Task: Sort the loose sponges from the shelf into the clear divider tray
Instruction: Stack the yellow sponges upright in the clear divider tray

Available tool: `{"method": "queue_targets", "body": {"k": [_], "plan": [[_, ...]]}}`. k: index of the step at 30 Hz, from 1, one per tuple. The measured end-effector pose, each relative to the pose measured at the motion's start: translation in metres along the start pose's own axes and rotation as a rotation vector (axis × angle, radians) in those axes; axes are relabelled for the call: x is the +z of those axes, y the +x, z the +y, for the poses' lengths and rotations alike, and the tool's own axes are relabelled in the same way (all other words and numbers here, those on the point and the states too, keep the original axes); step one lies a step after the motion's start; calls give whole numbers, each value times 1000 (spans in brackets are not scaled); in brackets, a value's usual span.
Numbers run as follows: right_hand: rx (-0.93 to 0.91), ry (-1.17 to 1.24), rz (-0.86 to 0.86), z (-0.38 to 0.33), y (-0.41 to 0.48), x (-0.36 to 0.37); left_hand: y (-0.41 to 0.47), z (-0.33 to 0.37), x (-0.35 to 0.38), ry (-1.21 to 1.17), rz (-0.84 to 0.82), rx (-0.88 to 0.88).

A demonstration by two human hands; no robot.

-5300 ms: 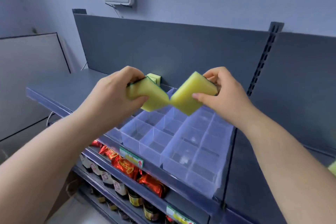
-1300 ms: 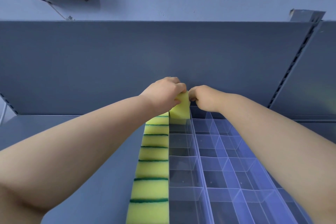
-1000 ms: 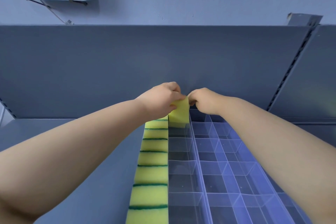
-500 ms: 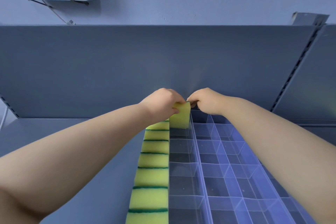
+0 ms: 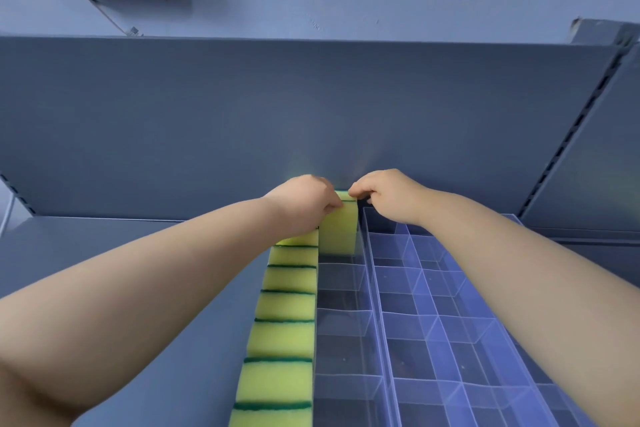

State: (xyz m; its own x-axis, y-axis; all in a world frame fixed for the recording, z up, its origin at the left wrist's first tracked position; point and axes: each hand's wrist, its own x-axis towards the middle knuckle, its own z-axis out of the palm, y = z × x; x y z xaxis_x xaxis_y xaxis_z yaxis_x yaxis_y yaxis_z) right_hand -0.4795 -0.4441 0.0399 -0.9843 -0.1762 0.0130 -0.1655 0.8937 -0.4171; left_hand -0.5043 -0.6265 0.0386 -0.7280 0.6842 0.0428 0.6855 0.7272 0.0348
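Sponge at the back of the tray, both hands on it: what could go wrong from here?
1. The yellow sponge stands upright in a rear compartment of the clear divider tray, its top above the rim; released, it may tip or spring up.
2. The left hand, pinching it with the right hand, lies over the neighbouring sponge row and may dislodge its rearmost piece.

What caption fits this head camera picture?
Left hand and right hand hold a sponge upright at the far end of the tray, beside a sponge row.
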Motion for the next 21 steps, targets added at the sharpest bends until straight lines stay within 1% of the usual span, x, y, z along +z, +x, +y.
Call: {"method": "queue_targets", "body": {"k": [6, 8, 10, 16, 21], "plan": [[-121, -150, 7, -7, -8, 7, -16, 1, -5, -105, 91, -52], [-130, -200, 12, -8, -12, 11, -22, 1, -2, -115, 110, -104], [-123, -259, 31, -8, -12, 14, -26, 1, -1, -117, 95, -140], [-127, -257, 71, -19, -27, 9, -39, 17, -9, -74, 57, -188], [-101, -238, 133, -43, -68, 0, -71, 37, -27, 27, 75, -163]]}}
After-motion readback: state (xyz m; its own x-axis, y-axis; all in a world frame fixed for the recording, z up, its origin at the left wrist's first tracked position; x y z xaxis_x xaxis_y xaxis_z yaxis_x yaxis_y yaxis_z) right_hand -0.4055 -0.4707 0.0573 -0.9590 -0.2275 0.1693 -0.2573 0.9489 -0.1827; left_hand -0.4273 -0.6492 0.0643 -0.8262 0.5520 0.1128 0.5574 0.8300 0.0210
